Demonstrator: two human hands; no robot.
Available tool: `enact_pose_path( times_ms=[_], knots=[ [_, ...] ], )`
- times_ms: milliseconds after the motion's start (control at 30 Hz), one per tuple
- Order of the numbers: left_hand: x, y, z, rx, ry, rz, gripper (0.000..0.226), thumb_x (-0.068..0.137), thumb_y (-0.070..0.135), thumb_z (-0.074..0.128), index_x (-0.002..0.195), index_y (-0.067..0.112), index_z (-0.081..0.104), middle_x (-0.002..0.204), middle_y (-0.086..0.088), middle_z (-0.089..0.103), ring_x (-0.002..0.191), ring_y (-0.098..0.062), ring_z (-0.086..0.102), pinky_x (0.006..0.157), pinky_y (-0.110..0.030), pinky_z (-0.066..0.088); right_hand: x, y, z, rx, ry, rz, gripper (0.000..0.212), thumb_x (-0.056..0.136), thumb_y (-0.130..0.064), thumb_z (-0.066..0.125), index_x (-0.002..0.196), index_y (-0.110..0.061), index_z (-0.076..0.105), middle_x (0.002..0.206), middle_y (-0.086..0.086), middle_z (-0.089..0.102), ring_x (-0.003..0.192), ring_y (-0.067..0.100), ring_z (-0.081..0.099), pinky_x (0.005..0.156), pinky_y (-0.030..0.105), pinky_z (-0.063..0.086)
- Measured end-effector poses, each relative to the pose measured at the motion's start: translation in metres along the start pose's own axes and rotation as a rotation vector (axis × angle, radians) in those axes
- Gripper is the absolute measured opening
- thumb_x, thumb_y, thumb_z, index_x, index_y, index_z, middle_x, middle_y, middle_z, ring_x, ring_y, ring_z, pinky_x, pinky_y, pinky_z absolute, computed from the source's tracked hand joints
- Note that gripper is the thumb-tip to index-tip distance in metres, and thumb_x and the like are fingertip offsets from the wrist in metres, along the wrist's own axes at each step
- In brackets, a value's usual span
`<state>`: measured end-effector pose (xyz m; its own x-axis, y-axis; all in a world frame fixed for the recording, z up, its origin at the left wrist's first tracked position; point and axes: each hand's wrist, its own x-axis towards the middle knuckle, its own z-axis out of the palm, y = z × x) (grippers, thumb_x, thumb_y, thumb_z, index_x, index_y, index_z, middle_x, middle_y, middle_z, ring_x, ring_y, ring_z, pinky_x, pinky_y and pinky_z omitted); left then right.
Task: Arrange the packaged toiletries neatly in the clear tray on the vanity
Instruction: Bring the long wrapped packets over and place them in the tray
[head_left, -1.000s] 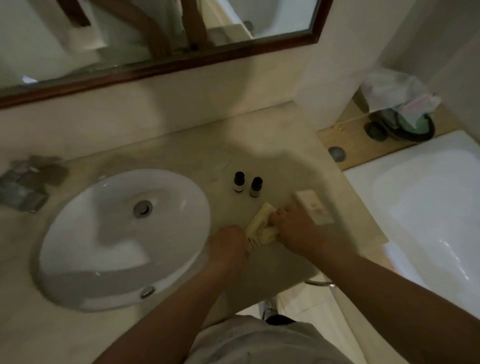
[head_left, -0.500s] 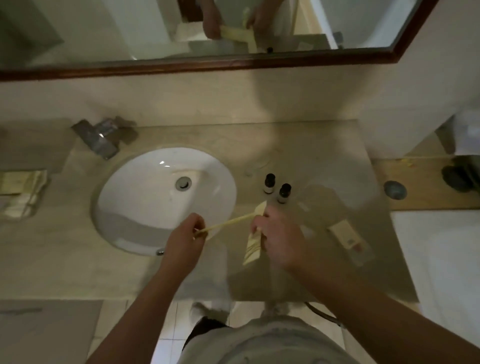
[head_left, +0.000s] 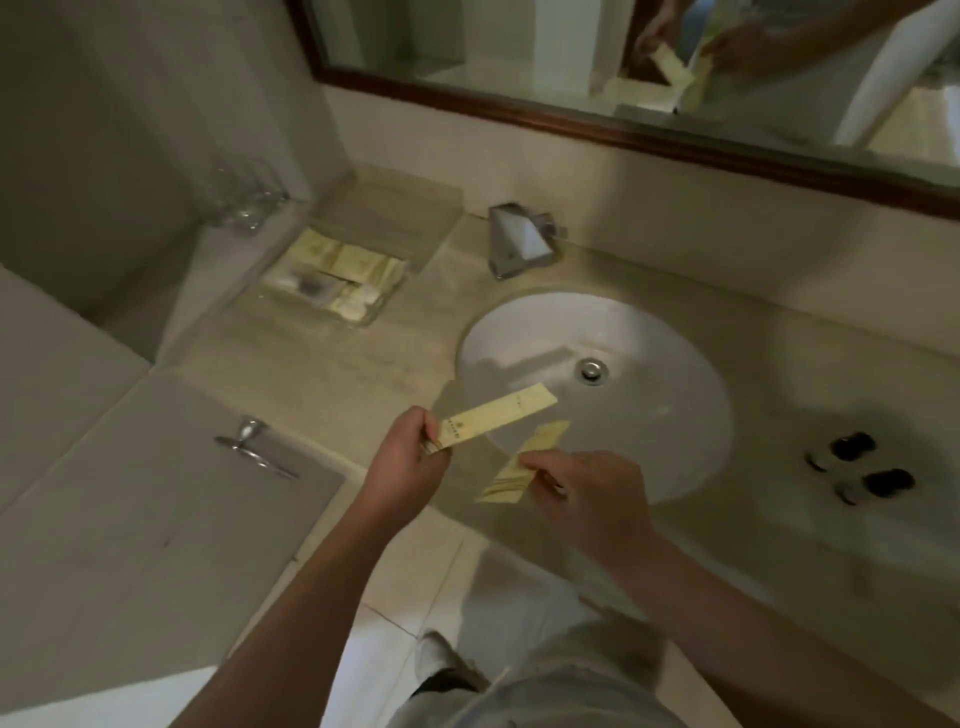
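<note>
Moved: both hands now sit over the sink's near-left rim, and the view has swung left since half a second ago, so the clear tray comes into sight at 10 o'clock.
Left hand: fingers pinched shut on one end of a long cream packet, which sticks out toward 2 o'clock over the basin.
Right hand: thumb and fingertips clamped on a second cream packet, angled toward 1 o'clock, lower than the first.
Look of the packets: flat, pale yellow paper strips with small dark print near the held end of the first; print too blurred to read.
Clear tray: on the vanity, left of the tap, its far half bare, its near half filled with cream sachets.
Count: two packets in hand; two small dark-capped bottles at 3 o'clock on the counter; sachets in the tray too smeared to count.
Sink: white oval, drain at its centre.
Change: the packets were touching near the bottles before; now they are apart, one per hand, and the bottles lie well off to the right.
</note>
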<state>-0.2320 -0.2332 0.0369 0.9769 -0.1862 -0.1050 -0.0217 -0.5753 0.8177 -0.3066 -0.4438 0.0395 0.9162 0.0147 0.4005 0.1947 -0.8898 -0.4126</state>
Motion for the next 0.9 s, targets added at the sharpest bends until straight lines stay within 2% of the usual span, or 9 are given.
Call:
enact_pose_path(
  times_ms=[67, 167, 200, 333, 433, 500, 567, 733, 900],
  knots=[
    [0.01, -0.018, -0.034, -0.088, -0.018, -0.036, 0.02, 0.073, 0.02, 0.062, 0.076, 0.022, 0.042, 0.067, 0.008, 0.045, 0.054, -0.004, 0.037, 0.053, -0.026, 0.033, 0.018, -0.027, 0.03, -0.012, 0.069, -0.031, 0.018, 0.068, -0.026, 0.079, 0.086, -0.029, 0.078, 0.059, -0.006, 0.069, 0.051, 0.016, 0.062, 0.05, 0.022, 0.043],
    [0.028, -0.038, -0.076, -0.108, -0.021, -0.039, 0.029, 0.08, 0.018, 0.069, 0.074, 0.022, 0.041, 0.063, 0.009, 0.041, 0.05, -0.001, 0.035, 0.049, -0.017, 0.03, 0.042, -0.059, 0.065, 0.01, 0.197, -0.167, 0.007, 0.075, -0.021, 0.077, 0.082, -0.023, 0.078, 0.068, -0.006, 0.072, 0.06, 0.02, 0.064, 0.058, 0.03, 0.045],
    [0.034, -0.044, -0.089, -0.116, -0.029, -0.036, 0.026, 0.084, 0.021, 0.066, 0.074, 0.022, 0.042, 0.064, 0.01, 0.04, 0.051, -0.001, 0.034, 0.051, -0.018, 0.03, 0.05, -0.069, 0.073, 0.011, 0.232, -0.196, 0.003, 0.078, -0.021, 0.075, 0.079, -0.022, 0.078, 0.067, -0.003, 0.07, 0.06, 0.022, 0.063, 0.059, 0.032, 0.044],
    [0.059, -0.062, -0.123, -0.25, -0.073, -0.057, 0.019, 0.093, 0.019, 0.051, 0.075, 0.024, 0.052, 0.066, 0.008, 0.044, 0.058, -0.004, 0.038, 0.057, -0.026, 0.033, 0.079, -0.092, 0.093, 0.027, 0.313, -0.202, 0.016, 0.084, -0.019, 0.069, 0.069, -0.016, 0.074, 0.066, 0.004, 0.061, 0.06, 0.026, 0.056, 0.058, 0.035, 0.041],
    [0.087, -0.068, -0.136, -0.33, -0.081, -0.095, 0.02, 0.088, 0.014, 0.052, 0.076, 0.027, 0.061, 0.07, 0.002, 0.053, 0.063, -0.009, 0.045, 0.06, -0.027, 0.037, 0.103, -0.093, 0.105, 0.044, 0.33, -0.204, 0.017, 0.082, -0.017, 0.072, 0.065, -0.013, 0.071, 0.07, 0.007, 0.063, 0.066, 0.025, 0.054, 0.059, 0.035, 0.042],
    [0.107, -0.068, -0.143, -0.369, -0.067, -0.108, 0.019, 0.089, 0.009, 0.053, 0.085, 0.024, 0.064, 0.077, -0.006, 0.056, 0.066, -0.014, 0.048, 0.062, -0.029, 0.041, 0.121, -0.088, 0.113, 0.059, 0.323, -0.217, 0.02, 0.082, -0.017, 0.071, 0.063, -0.012, 0.068, 0.075, 0.007, 0.066, 0.069, 0.025, 0.057, 0.061, 0.035, 0.043],
    [0.122, -0.069, -0.15, -0.398, -0.009, -0.138, 0.018, 0.089, 0.006, 0.055, 0.091, 0.022, 0.064, 0.082, -0.006, 0.061, 0.067, -0.013, 0.054, 0.061, -0.027, 0.047, 0.14, -0.085, 0.12, 0.071, 0.304, -0.203, 0.021, 0.079, -0.014, 0.071, 0.06, -0.01, 0.064, 0.078, 0.007, 0.068, 0.07, 0.026, 0.059, 0.061, 0.036, 0.044],
    [0.156, -0.079, -0.174, -0.508, 0.082, -0.201, 0.018, 0.09, 0.005, 0.056, 0.092, 0.021, 0.064, 0.092, -0.007, 0.067, 0.076, -0.015, 0.063, 0.066, -0.027, 0.054, 0.185, -0.083, 0.154, 0.134, 0.359, -0.215, 0.021, 0.073, -0.007, 0.075, 0.057, -0.01, 0.061, 0.071, 0.007, 0.064, 0.067, 0.023, 0.053, 0.059, 0.035, 0.04],
    [0.189, -0.089, -0.195, -0.585, 0.161, -0.297, 0.015, 0.087, 0.005, 0.061, 0.097, 0.014, 0.065, 0.092, -0.01, 0.066, 0.072, -0.015, 0.065, 0.068, -0.029, 0.056, 0.211, -0.091, 0.18, 0.141, 0.332, -0.17, 0.016, 0.072, -0.002, 0.072, 0.059, -0.009, 0.065, 0.069, 0.009, 0.063, 0.06, 0.027, 0.057, 0.056, 0.037, 0.043]
  ],
)
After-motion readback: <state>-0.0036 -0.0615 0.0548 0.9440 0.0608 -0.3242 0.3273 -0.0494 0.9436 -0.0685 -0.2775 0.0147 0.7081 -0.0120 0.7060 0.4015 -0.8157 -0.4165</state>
